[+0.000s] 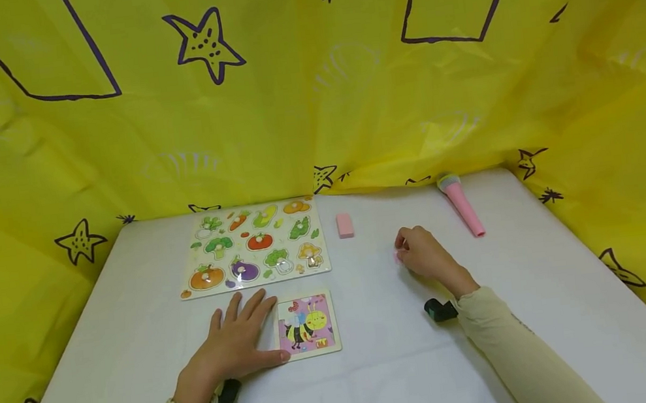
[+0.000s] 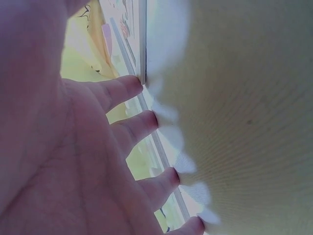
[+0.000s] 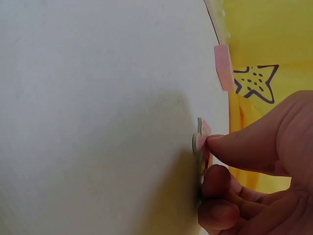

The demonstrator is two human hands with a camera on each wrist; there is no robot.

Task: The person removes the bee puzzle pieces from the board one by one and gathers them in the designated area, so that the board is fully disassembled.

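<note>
The left hand (image 1: 232,350) lies with its fingers spread at the left side of a small square bee puzzle (image 1: 312,319), thumb on the lower left corner and a fingertip by the upper left one. A pale patch shows at the puzzle's upper left. In the left wrist view the fingertips of that hand (image 2: 83,147) rest on the table by the frame's edge. Right of the puzzle, the other hand (image 1: 423,258) pinches a small pink piece (image 1: 398,256). The right wrist view shows this thin piece (image 3: 205,128) held on edge between thumb and fingers of the hand (image 3: 264,161).
A vegetable puzzle board (image 1: 233,242) lies behind the left hand. Between it and the right hand is a pink block (image 1: 345,225). A pink toy microphone (image 1: 463,208) lies at the back right. Yellow cloth (image 1: 291,119) hangs behind and beside the white table (image 1: 377,379).
</note>
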